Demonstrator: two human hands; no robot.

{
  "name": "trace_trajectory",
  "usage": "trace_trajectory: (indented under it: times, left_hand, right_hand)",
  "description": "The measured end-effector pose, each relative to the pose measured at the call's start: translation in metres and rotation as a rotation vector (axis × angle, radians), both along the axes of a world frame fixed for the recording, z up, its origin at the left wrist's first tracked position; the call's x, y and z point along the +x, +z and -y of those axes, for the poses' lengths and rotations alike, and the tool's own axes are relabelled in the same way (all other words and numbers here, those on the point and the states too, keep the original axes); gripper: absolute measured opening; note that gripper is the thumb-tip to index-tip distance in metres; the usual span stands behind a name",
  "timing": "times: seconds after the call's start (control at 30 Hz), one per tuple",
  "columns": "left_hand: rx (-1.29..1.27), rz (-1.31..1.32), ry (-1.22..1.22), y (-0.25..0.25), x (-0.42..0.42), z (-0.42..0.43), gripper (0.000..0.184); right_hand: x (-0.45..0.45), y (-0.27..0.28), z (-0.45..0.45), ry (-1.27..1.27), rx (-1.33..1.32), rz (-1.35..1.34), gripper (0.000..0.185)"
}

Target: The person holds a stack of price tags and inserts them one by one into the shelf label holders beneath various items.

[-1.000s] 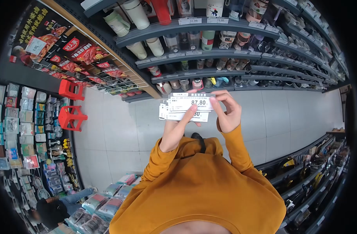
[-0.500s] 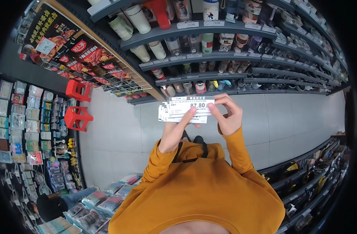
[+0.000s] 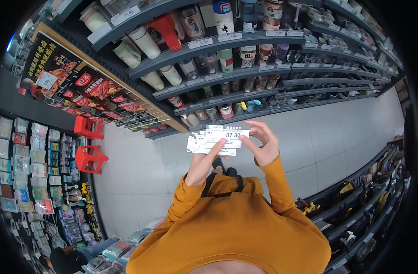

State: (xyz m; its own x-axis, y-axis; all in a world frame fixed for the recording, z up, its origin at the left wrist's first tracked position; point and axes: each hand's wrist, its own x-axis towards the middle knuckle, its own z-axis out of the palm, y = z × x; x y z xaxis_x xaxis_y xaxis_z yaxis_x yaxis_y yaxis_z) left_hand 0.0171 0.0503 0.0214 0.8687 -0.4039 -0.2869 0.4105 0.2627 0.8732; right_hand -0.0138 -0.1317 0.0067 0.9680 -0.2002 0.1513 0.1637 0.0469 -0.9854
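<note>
My left hand (image 3: 202, 166) grips a fanned stack of white paper price tags (image 3: 197, 145), its thumb pressed on the front. The top price tag (image 3: 216, 136) reads 87.80 in large black figures. At this tag's right end is my right hand (image 3: 266, 148), with the thumb on the edge and the fingers curled above and behind it. The index fingertip stands out past the tag's upper corner. My left fingers are mostly hidden behind the stack.
Ahead, curved shelves (image 3: 190, 82) hold bottles, cups and glasses above price strips. A food poster (image 3: 58, 64) and two red stools (image 3: 91, 160) are on the left. Hanging packets (image 3: 21, 160) line the left wall. A person (image 3: 67, 260) is low at left; tool shelves (image 3: 355, 219) are at right.
My view has turned and shifted, so the shelves sit lower and further left. The tags appear slightly lower and more fanned. Both hands stay at the stack; the right index finger looks straighter.
</note>
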Motion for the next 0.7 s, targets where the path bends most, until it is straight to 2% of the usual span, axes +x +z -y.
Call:
trace_trajectory:
  times: [0.27, 0.47, 0.63, 0.7]
  left_hand:
    - [0.067, -0.106, -0.154, -0.024, 0.02, 0.0, 0.031]
    - [-0.017, -0.137, -0.066, -0.039, 0.053, -0.001, 0.035]
    - [-0.085, -0.218, -0.064, -0.062, 0.094, -0.008, 0.031]
    - [-0.136, -0.207, -0.071, -0.066, 0.112, -0.007, 0.032]
  right_hand:
    - [0.013, -0.018, 0.02, 0.025, -0.057, -0.06, 0.028]
    - [0.056, -0.027, 0.034, 0.016, -0.056, -0.072, 0.026]
    - [0.131, -0.064, 0.056, -0.027, -0.215, -0.103, 0.031]
    - [0.174, -0.107, 0.076, -0.044, -0.388, -0.133, 0.026]
